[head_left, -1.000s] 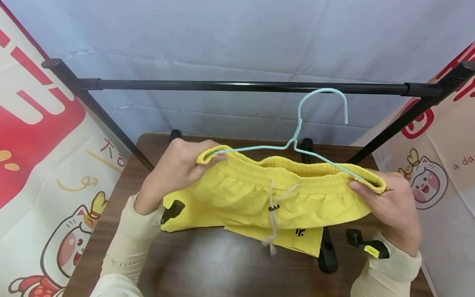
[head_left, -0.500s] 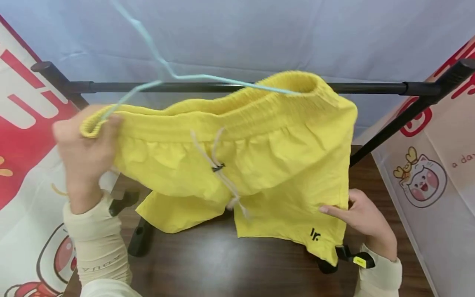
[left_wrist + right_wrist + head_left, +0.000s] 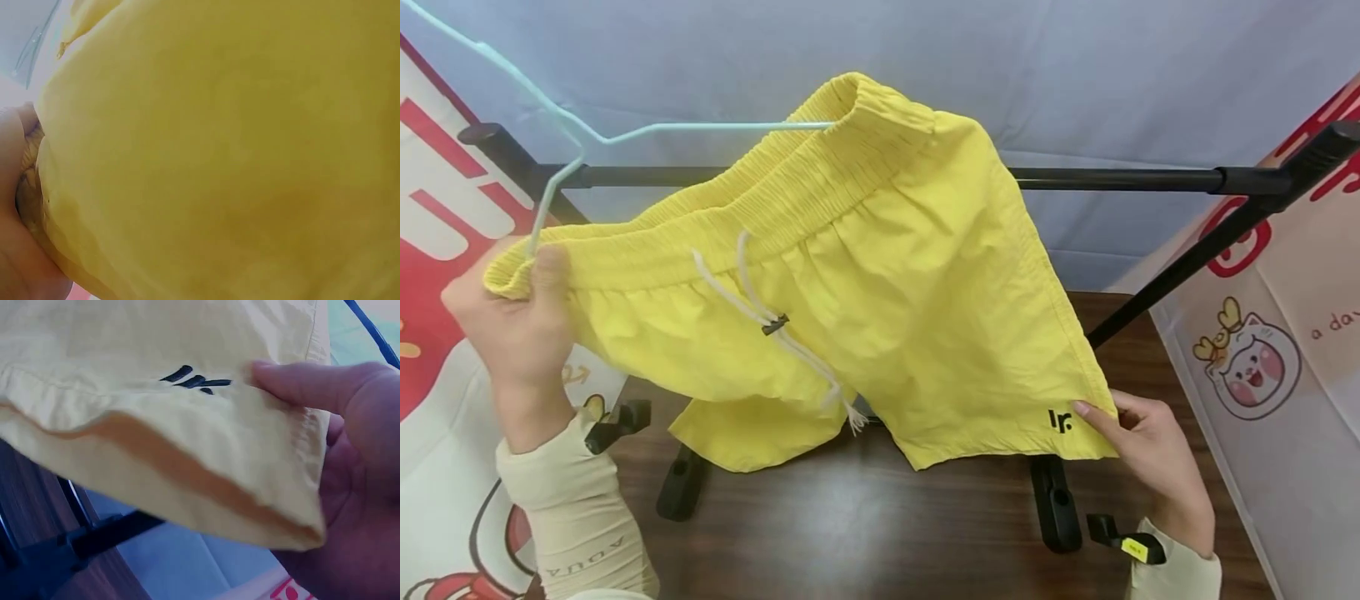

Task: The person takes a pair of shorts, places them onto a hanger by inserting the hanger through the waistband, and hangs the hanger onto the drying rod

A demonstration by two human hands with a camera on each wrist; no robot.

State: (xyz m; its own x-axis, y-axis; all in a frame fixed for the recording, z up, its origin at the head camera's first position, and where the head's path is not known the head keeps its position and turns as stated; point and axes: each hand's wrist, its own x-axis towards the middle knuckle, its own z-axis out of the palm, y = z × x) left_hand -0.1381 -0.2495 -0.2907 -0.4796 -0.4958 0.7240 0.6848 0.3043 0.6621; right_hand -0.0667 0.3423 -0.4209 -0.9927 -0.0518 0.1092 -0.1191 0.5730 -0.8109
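Yellow drawstring shorts (image 3: 925,317) are stretched, tilted, between both hands, with a light blue hanger (image 3: 715,127) inside the waistband. At the far left, my left hand (image 3: 512,325) grips the waistband corner together with the hanger's end. My right hand (image 3: 1157,450) pinches the outer edge of a leg near the hem, thumb in front by a small black logo (image 3: 1060,421); its other fingers are behind the cloth. The right wrist view shows this thumb (image 3: 306,384) lying on the fabric above the open leg hem. Yellow cloth fills most of the left wrist view.
A black rack's bar (image 3: 1135,179) runs behind the shorts, which cover its middle part. The rack's feet (image 3: 1056,504) stand on a dark wooden table (image 3: 850,533). Printed panels with cartoon cats (image 3: 1251,367) flank both sides, and a pale cloth hangs behind.
The left hand has carried the waistband and hanger left and up. My right hand has let go of the waistband and moved down to the leg hem. The shorts now hang spread out.
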